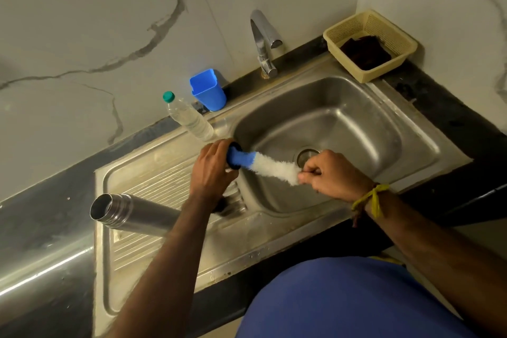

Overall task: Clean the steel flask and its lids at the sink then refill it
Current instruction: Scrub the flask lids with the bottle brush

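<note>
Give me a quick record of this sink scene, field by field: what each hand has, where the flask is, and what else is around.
left hand: grips a dark lid, brush tip inside it
right hand: pinches the handle end of the bottle brush
steel flask: lying open on the drainboard, partly behind the left forearm
tap: no water running
behind basin: blue cup, plastic water bottle
corner: cream basket holding a dark cloth
</note>
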{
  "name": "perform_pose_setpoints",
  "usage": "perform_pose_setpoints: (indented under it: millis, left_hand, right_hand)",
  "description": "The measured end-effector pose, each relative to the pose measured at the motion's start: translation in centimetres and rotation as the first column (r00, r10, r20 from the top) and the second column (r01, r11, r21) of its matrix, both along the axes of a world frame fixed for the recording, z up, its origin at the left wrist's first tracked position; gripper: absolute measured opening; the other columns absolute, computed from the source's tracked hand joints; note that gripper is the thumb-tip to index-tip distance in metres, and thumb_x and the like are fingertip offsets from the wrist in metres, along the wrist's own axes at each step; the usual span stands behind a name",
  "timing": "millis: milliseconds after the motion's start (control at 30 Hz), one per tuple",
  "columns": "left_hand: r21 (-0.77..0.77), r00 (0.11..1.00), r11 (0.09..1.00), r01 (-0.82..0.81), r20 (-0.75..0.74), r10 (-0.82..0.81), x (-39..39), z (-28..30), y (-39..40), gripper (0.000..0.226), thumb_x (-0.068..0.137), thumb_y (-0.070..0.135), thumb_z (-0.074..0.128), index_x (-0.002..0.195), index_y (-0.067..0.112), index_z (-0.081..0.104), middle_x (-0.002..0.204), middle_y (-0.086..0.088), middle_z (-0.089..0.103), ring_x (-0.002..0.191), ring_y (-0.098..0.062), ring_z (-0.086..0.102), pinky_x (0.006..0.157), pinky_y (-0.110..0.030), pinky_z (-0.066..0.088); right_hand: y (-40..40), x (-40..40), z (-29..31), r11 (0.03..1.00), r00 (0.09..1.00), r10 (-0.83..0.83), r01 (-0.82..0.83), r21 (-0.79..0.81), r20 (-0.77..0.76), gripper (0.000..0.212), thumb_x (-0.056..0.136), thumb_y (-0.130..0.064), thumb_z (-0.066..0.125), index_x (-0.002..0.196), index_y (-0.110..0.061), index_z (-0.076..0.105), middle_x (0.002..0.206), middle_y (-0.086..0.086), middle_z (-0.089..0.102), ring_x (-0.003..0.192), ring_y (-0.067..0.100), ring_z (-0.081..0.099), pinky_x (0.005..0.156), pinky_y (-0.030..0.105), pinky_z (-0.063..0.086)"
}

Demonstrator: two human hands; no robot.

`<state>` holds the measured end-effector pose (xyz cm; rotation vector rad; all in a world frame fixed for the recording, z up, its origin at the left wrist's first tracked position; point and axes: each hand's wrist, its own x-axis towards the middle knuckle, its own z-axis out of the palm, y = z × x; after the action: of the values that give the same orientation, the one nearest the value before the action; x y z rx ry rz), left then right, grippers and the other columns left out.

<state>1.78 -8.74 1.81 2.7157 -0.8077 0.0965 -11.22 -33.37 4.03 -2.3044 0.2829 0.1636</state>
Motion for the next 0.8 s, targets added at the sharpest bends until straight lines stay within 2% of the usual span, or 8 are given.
perform_pose_setpoints:
  millis: [100, 167, 267, 333, 433, 533, 667, 800]
  left_hand:
    - [-0.182, 0.964, 0.948, -0.259, -0.111, 0.242, 1.7, 0.8, 1.2, 0.062, 0.077, 0.024, 0.087, 0.123, 0.017, 0.047, 0.113, -0.007, 0.071, 0.094, -0.026, 0.066, 0.074, -0.041, 0.055]
    - [-0.298, 0.910, 0.862, -0.410, -0.206, 0.361, 2.1, 1.3, 1.7, 0.041, 0.080, 0.030, 0.085, 0.106, 0.014, 0.058, 0.100, -0.002, 0.073, 0.084, -0.020, 0.067, 0.072, -0.039, 0.055]
    - [-0.498, 0.802, 0.653, -0.571, -0.507, 0.314, 1.1, 1.6, -0.2, 0.020, 0.090, 0.026, 0.077, 0.088, 0.007, 0.072, 0.080, -0.002, 0.075, 0.072, -0.013, 0.069, 0.075, -0.038, 0.058]
    - [-0.565, 0.722, 0.479, -0.672, -0.645, 0.251, 0.0, 1.2, -2.2, 0.017, 0.095, 0.020, 0.070, 0.085, 0.007, 0.074, 0.074, 0.002, 0.075, 0.071, -0.004, 0.069, 0.075, -0.025, 0.056]
    - [-0.526, 0.567, 0.230, -0.819, -0.804, 0.178, -1.6, 0.7, -5.1, 0.018, 0.098, 0.016, 0.067, 0.081, 0.014, 0.073, 0.067, 0.007, 0.072, 0.065, 0.000, 0.065, 0.075, -0.021, 0.050]
    - [-0.450, 0.459, 0.110, -0.886, -0.885, 0.083, -2.2, 0.9, -6.1, 0.016, 0.099, 0.013, 0.064, 0.086, 0.011, 0.073, 0.078, -0.006, 0.073, 0.072, -0.014, 0.067, 0.076, -0.029, 0.054]
    - [-0.382, 0.382, -0.004, -0.924, -0.921, -0.075, -1.9, 1.4, -5.2, 0.018, 0.099, 0.002, 0.054, 0.087, 0.007, 0.066, 0.073, -0.009, 0.064, 0.063, -0.019, 0.061, 0.067, -0.034, 0.051]
    - [-0.278, 0.305, -0.132, -0.951, -0.908, -0.288, -2.4, 2.1, -4.9, 0.036, 0.102, 0.022, 0.042, 0.068, 0.016, 0.054, 0.058, -0.001, 0.052, 0.056, -0.018, 0.054, 0.074, -0.038, 0.050]
  right_hand:
    - [-2.3, -0.8, 0.4, 0.996, 0.994, -0.086, 0.086, -0.001, 0.073, 0.016, 0.081, -0.029, 0.080, 0.074, -0.014, 0.077, 0.064, -0.001, 0.071, 0.065, 0.012, 0.068, 0.068, 0.030, 0.052]
    - [-4.1, -1.7, 0.3, 0.984, 0.978, -0.172, 0.167, 0.055, 0.115, 0.016, 0.083, -0.026, 0.079, 0.069, -0.018, 0.075, 0.059, -0.005, 0.070, 0.058, 0.003, 0.066, 0.064, 0.027, 0.053]
    - [-4.5, -2.3, -0.7, 0.954, 0.949, -0.284, 0.265, 0.137, 0.139, 0.020, 0.085, -0.021, 0.076, 0.067, -0.018, 0.071, 0.058, -0.006, 0.069, 0.056, 0.004, 0.066, 0.067, 0.036, 0.058]
    - [-3.1, -2.4, -1.1, 0.944, 0.928, -0.320, 0.297, 0.141, 0.188, 0.016, 0.085, -0.018, 0.076, 0.070, -0.014, 0.071, 0.062, -0.004, 0.070, 0.061, 0.011, 0.068, 0.067, 0.037, 0.058]
    - [-0.7, -2.4, -1.7, 0.962, 0.897, -0.273, 0.259, 0.086, 0.347, 0.012, 0.084, -0.013, 0.076, 0.074, -0.012, 0.070, 0.062, -0.004, 0.068, 0.059, 0.015, 0.064, 0.060, 0.033, 0.054]
    - [0.7, -2.4, -2.3, 0.986, 0.890, -0.148, 0.167, -0.007, 0.431, 0.007, 0.086, -0.012, 0.073, 0.081, -0.015, 0.070, 0.070, -0.002, 0.070, 0.062, 0.018, 0.066, 0.056, 0.037, 0.055]
    - [0.3, -3.8, -2.8, 0.982, 0.883, -0.086, 0.153, -0.109, 0.461, 0.008, 0.088, -0.010, 0.069, 0.082, -0.016, 0.067, 0.072, 0.000, 0.067, 0.062, 0.023, 0.064, 0.053, 0.041, 0.052]
    - [0.6, -3.2, -2.7, 0.975, 0.878, -0.055, 0.149, -0.164, 0.475, 0.011, 0.087, -0.009, 0.069, 0.081, -0.017, 0.065, 0.073, 0.002, 0.068, 0.062, 0.026, 0.064, 0.052, 0.040, 0.051]
